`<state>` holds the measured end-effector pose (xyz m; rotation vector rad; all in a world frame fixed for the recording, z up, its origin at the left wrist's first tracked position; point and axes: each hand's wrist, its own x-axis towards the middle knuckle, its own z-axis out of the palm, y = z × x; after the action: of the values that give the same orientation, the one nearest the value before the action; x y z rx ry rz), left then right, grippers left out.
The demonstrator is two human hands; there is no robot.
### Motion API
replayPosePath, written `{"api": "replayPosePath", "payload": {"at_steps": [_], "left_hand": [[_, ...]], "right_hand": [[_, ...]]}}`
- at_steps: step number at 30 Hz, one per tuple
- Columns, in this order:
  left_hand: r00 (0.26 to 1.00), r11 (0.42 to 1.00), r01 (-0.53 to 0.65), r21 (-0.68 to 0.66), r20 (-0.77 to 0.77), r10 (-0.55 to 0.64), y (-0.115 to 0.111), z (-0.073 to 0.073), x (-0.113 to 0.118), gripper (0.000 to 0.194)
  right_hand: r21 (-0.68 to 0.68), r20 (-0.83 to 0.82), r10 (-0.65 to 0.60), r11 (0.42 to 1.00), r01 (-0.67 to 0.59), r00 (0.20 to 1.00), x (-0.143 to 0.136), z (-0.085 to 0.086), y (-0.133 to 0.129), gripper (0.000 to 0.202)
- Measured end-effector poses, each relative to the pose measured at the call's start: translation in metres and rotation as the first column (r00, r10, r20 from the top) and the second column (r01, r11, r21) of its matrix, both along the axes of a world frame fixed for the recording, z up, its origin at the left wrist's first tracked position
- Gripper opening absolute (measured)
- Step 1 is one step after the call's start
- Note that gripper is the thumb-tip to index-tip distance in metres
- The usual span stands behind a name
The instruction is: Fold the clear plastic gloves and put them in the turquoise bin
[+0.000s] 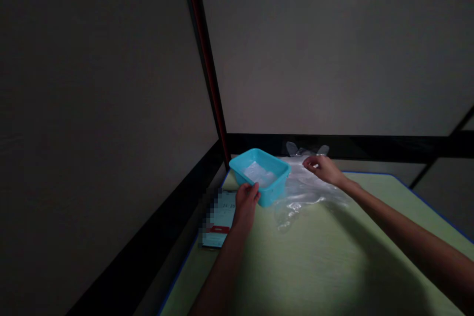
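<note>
A turquoise plastic basket [273, 196] stands at the far left part of the green tabletop, with white, thin-looking material [259, 174] inside. My left hand [247, 200] grips the basket's near rim, thumb on top. Right of the basket lies a clear plastic bag [305, 190], spread out, with two loop-like ends at its far side. Above this bag is my right hand [323, 169], its thumb and fingertips pinched together; whatever is between them is too small to make out.
Beside my left wrist a tablet-like screen [222, 215] lies on the green table [296, 266], which has a blue edge. Grey walls with dark trim meet behind the basket, where a dark red post rises.
</note>
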<state>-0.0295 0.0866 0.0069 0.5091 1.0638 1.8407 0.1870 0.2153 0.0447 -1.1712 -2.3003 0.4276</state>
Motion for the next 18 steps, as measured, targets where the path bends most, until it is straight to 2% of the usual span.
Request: {"api": "replayPosePath", "payload": {"at_steps": [4,6,8,11,14,18], "left_hand": [[1.0,0.999,0.017,0.052,-0.012,-0.016,0.003,-0.003,0.002,0.041],[1.0,0.998,0.017,0.061,-0.018,-0.016,0.003,-0.006,0.003,0.04],[1.0,0.998,0.012,0.057,-0.025,-0.01,0.001,-0.009,0.005,0.038],[0.999,0.999,0.012,0.039,-0.043,-0.01,-0.004,-0.013,0.008,0.035],[0.997,0.999,0.034,0.02,-0.069,-0.032,-0.009,-0.016,0.012,0.029],[0.987,0.991,0.136,-0.018,-0.086,-0.137,-0.013,-0.016,0.02,0.022]], "right_hand": [[0.033,0.132,-0.047,0.999,0.044,0.99,0.019,-0.047,-0.028,0.05],[0.024,0.183,-0.041,0.999,0.038,0.982,0.019,-0.06,-0.039,0.043],[0.017,0.21,-0.04,0.999,0.037,0.977,0.016,-0.061,-0.043,0.031],[0.026,0.209,-0.087,0.996,0.083,0.974,0.013,-0.046,-0.04,0.028],[0.06,0.17,-0.159,0.987,0.151,0.973,0.012,-0.018,-0.037,0.032],[0.108,0.106,-0.15,0.985,0.138,0.983,0.017,0.018,-0.058,0.039]]}}
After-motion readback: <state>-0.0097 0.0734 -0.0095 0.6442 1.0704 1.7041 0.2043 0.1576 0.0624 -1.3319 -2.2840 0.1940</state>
